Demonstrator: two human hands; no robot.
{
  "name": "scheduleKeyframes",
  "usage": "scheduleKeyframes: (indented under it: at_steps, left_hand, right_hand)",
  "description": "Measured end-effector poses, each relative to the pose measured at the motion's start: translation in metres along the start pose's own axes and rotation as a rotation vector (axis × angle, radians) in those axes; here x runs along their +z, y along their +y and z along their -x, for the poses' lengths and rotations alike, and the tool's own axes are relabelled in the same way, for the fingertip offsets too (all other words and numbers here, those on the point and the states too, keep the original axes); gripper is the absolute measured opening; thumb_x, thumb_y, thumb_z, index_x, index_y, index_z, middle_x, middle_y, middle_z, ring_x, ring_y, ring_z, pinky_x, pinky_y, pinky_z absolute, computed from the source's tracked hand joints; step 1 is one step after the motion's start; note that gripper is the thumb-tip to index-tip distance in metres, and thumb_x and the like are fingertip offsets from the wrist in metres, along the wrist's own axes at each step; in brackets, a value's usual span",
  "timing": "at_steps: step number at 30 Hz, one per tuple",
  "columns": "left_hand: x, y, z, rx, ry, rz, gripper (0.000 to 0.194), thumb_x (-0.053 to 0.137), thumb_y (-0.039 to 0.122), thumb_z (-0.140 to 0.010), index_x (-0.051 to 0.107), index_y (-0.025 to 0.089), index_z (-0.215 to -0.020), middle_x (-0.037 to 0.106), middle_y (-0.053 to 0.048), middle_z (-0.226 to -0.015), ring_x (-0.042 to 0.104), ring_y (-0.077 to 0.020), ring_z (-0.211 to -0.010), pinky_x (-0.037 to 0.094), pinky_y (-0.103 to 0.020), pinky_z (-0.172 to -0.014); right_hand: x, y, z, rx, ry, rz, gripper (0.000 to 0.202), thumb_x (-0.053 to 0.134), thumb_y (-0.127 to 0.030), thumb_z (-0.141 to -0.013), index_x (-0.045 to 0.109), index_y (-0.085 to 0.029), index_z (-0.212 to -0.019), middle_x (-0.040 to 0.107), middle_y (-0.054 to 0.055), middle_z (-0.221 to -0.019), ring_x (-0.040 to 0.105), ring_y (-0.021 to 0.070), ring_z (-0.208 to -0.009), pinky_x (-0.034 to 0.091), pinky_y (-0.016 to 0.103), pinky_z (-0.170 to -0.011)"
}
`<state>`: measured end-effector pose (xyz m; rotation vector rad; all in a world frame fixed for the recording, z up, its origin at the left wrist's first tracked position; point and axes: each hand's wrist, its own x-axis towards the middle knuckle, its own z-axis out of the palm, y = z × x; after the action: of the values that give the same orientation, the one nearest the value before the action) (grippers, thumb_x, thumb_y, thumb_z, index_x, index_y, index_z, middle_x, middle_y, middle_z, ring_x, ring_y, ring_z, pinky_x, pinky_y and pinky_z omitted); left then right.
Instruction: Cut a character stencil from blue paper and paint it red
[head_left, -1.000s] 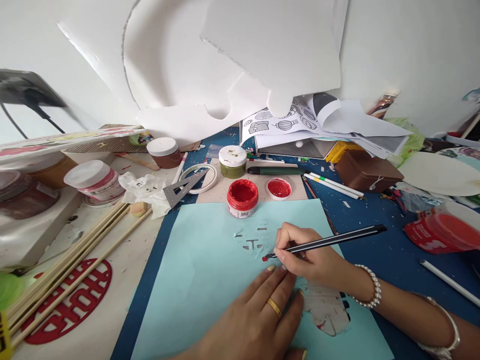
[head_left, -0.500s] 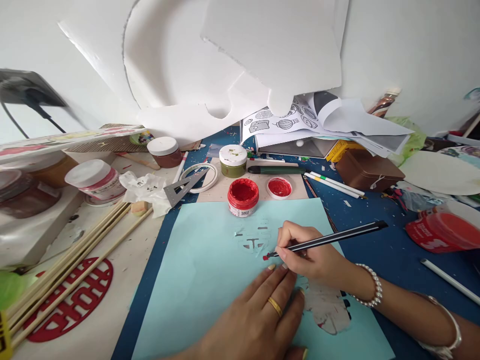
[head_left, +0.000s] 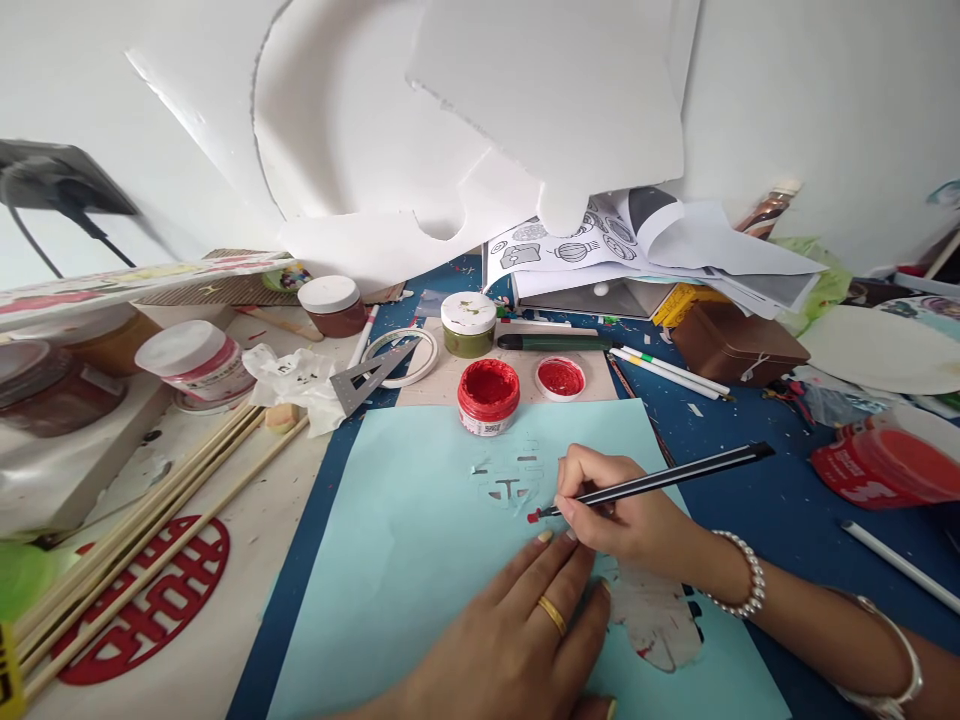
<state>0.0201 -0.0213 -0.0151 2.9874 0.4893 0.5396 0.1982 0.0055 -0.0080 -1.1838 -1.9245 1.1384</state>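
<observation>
My right hand (head_left: 619, 510) pinches a black-and-white striped paintbrush (head_left: 675, 474), its red-painted tip down at a light blue sheet (head_left: 390, 570). Palm down, my left hand (head_left: 517, 620) lies flat on that sheet with fingers outstretched, just below the brush tip. Small cut-out shapes (head_left: 508, 489) show in the sheet to the left of the tip. Partly under my hands is a greyish, see-through patch (head_left: 660, 620) on the sheet. An open jar of red paint (head_left: 489, 415) stands at the sheet's far edge, with its red-smeared lid (head_left: 560, 377) beside it.
Behind the jar are a green paint jar (head_left: 468, 340), a dark green cutter (head_left: 555, 342), a tape roll (head_left: 427, 365) and a set square (head_left: 360, 385). Wooden sticks (head_left: 150, 520) cross a red cut-out (head_left: 165, 610) at left. A red tub (head_left: 877, 465) stands right.
The brush tip and both hands stay almost where they were. The whole view has shifted very slightly.
</observation>
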Motion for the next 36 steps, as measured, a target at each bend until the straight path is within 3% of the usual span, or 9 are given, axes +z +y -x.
scheduleKeyframes:
  at_steps: [36]
  left_hand:
    - [-0.0048,-0.0001,-0.0009,0.014,-0.050,-0.007,0.040,0.028,0.034,-0.093,0.055,0.010,-0.110,0.056,-0.013,-0.114,0.048,-0.0260,-0.110,0.042,-0.037,-0.089]
  right_hand:
    - [-0.0001,0.0002,-0.0006,-0.030,0.037,-0.034,0.015,0.045,-0.014,-0.079,0.037,-0.019,-0.067,0.041,-0.005,-0.060,0.034,0.0078,-0.050,0.029,0.020,-0.047]
